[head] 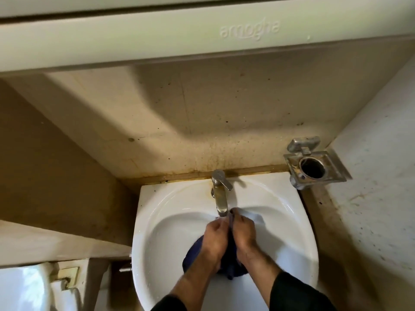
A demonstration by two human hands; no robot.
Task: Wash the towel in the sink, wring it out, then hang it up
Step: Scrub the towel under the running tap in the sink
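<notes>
Fingers (221,225) of both hands pinch the towel (193,252) under the faucet (221,203).

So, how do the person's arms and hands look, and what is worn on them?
Both hands, the left hand and the right hand, are bare: no gloves, rings or watch are visible. The forearms are uncovered and show some hair. Dark, black-looking long sleeves are pushed back towards the elbows on both arms.

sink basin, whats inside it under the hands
A dark blue towel bunched in the white sink basin, held by the left hand and right hand. The drain is covered.
</notes>
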